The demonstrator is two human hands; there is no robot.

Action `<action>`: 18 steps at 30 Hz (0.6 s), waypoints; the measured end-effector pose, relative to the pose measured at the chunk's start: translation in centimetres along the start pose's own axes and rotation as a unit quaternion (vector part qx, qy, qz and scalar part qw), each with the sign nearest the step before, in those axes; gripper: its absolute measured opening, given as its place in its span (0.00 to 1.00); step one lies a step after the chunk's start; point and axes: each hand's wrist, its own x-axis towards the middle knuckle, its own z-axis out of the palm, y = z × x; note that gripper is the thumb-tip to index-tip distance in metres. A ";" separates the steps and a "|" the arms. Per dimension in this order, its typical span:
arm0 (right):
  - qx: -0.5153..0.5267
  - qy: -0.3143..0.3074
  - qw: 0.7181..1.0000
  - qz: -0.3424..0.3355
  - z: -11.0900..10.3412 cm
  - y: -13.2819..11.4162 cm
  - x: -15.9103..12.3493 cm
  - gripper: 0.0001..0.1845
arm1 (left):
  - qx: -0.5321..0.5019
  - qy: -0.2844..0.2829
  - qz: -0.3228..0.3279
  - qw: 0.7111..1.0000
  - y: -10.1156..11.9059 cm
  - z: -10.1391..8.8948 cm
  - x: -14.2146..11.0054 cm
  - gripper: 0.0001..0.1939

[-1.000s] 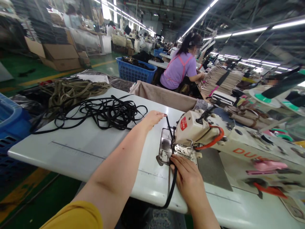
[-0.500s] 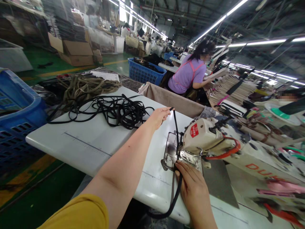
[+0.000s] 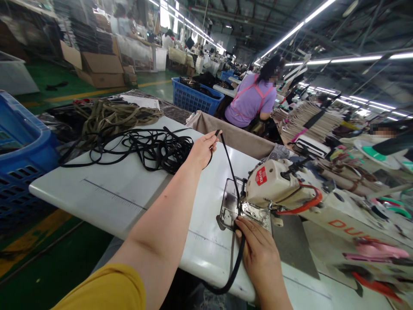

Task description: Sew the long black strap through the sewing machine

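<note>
A narrow black strap (image 3: pixel 229 164) runs taut from my left hand (image 3: pixel 204 148) down to the metal plate (image 3: pixel 229 202) of the sewing machine (image 3: pixel 274 183). My left hand, stretched out beyond the machine head, pinches the strap between thumb and fingers. Close in front of the plate, my right hand (image 3: pixel 256 241) grips the same strap, fingers bent over it on the table. From there the strap curves toward me and drops over the table's front edge. A loose tangle of black strap (image 3: pixel 167 150) lies left of my left hand.
The white table (image 3: pixel 106 198) carries a printed ruler. Olive straps (image 3: pixel 116 116) are heaped at its far left, beside a blue basket (image 3: pixel 29 142). A beige fabric-sided bin (image 3: pixel 238 137) borders the far edge. A co-worker (image 3: pixel 250 99) in purple sits beyond it.
My left hand has moved left and slightly away, drawing the strap into a longer slant from the machine. My right hand stays by the plate.
</note>
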 end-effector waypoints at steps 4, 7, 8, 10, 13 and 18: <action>-0.003 0.006 1.000 -0.002 0.1 -0.1 0.0 0.14 | 0.008 0.009 0.032 0.999 0.8 -0.7 0.3 0.11; -0.007 0.008 1.000 -0.004 0.1 -0.1 0.0 0.13 | 0.012 0.017 0.054 0.998 1.4 -1.2 0.5 0.12; -0.009 0.007 1.000 -0.003 0.1 -0.2 0.0 0.13 | 0.010 0.021 0.063 0.998 1.7 -1.3 0.6 0.12; -0.008 0.004 1.000 -0.002 0.1 -0.2 0.0 0.13 | 0.006 0.033 0.083 0.996 2.1 -1.6 0.8 0.12; -0.002 0.002 1.000 0.000 0.0 -0.2 0.0 0.14 | 0.018 0.051 0.116 0.992 2.7 -2.1 1.0 0.11; -0.004 -0.005 1.000 0.007 0.0 -0.2 -0.1 0.14 | 0.027 0.081 0.156 0.984 3.4 -2.6 0.9 0.15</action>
